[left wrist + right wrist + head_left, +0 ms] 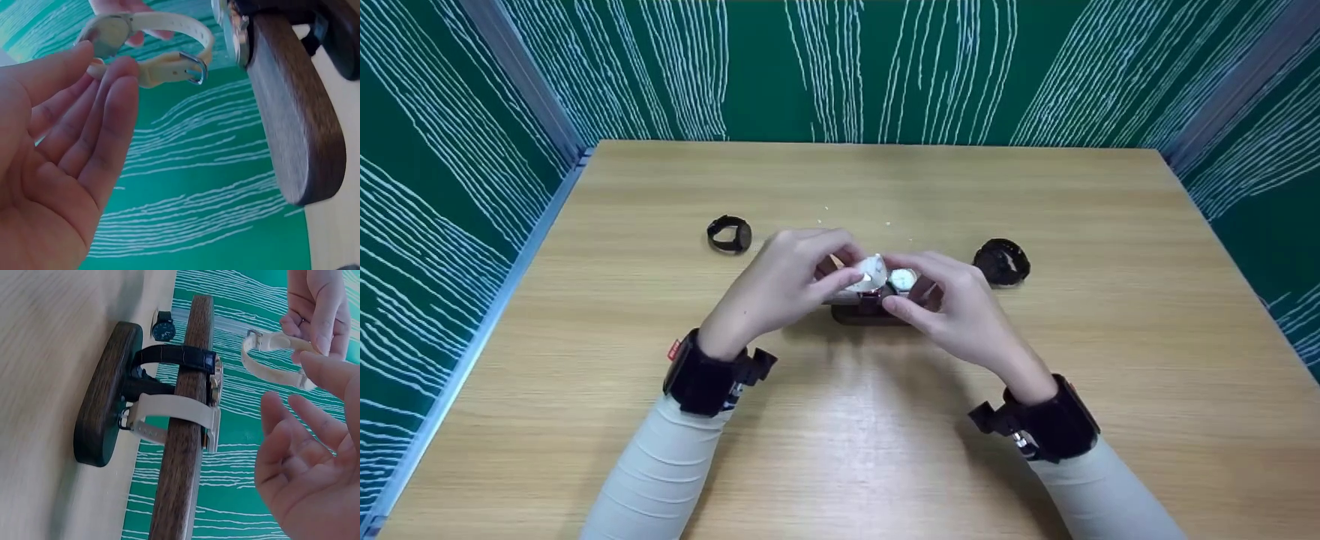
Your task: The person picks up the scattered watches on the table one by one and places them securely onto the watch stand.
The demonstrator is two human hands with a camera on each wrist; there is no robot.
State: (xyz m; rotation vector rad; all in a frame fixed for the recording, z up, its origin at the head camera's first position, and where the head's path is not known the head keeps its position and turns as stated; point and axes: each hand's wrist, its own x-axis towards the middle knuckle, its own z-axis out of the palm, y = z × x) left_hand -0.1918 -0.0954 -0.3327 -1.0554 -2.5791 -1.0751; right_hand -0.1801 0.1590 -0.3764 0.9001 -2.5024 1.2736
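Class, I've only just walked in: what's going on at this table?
A person's left hand pinches a cream-strapped watch in the air. The right hand is raised close to it; whether it touches is hard to tell. Beside them is a wooden stand, its bar carrying a dark-strapped watch and a pale-strapped watch. One black watch lies on the left, a second black watch on the right.

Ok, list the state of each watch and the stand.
Cream-strapped round watch: buckled into a loop, pinched by the left hand.
Dark brown wooden T-shaped stand: upright on the table.
Dark textured-strap watch: looped round the stand's bar.
Beige-strapped watch: also looped round the bar.
Black round watch at left: on the table, strap curved.
Black round watch at right: likewise.
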